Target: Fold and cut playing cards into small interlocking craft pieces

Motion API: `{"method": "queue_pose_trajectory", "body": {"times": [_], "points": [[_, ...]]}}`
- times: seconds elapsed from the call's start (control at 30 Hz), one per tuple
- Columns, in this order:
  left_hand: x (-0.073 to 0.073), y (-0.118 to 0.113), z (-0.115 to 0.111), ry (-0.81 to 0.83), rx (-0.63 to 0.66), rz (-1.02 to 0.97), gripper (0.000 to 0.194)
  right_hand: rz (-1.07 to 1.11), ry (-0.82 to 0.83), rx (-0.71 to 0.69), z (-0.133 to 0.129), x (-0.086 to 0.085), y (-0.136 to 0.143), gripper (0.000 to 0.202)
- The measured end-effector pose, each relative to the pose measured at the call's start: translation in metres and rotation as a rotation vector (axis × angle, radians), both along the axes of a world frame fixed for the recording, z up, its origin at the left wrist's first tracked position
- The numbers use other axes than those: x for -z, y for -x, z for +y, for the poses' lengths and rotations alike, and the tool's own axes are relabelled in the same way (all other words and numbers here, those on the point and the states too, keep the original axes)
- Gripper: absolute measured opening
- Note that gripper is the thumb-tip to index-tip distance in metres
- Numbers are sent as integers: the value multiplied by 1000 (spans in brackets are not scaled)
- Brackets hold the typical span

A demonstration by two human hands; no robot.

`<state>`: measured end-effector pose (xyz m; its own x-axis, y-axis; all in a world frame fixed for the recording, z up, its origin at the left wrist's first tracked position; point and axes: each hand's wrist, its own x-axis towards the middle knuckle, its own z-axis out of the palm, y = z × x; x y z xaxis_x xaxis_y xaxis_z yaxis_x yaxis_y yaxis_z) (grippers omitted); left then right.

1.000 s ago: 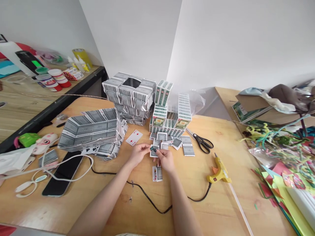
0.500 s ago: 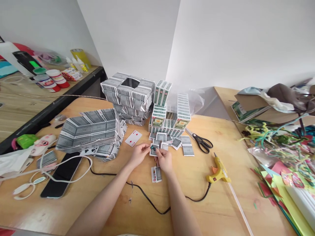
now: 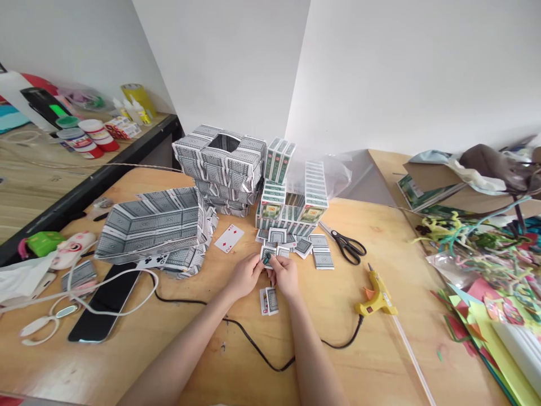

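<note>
At the frame's centre, a small dark-green piece [image 3: 266, 258] is pinched between the left hand [image 3: 244, 275] and the right hand [image 3: 284, 275]. Card packs [image 3: 291, 215] are stacked above centre; a yellow glue gun [image 3: 377, 297] is seen at lower right.

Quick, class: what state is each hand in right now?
Left hand: closed, apparently holding a small dark-green piece.
Right hand: closed, holding the same piece.

The left forearm [image 3: 186, 344] slants inward from the lower edge of view; the right forearm [image 3: 311, 344] rises more steeply. The left hand [image 3: 243, 276] and right hand [image 3: 284, 276] nearly meet, their fingers [image 3: 255, 260] bent and drawn into close pinching grips.
</note>
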<state>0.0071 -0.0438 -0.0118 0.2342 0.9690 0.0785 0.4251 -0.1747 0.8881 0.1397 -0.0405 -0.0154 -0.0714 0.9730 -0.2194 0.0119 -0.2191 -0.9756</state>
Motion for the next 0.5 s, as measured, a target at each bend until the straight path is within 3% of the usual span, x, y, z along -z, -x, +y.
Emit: {"method": "queue_pose_trajectory", "body": {"times": [0.3,0.5], "points": [[7,0,1,-71,17,160,21,-19,25,28,-1,0,4,46],[5,-1,-1,1,25,35,26,90,-12,-20,0,-1,0,44]]}}
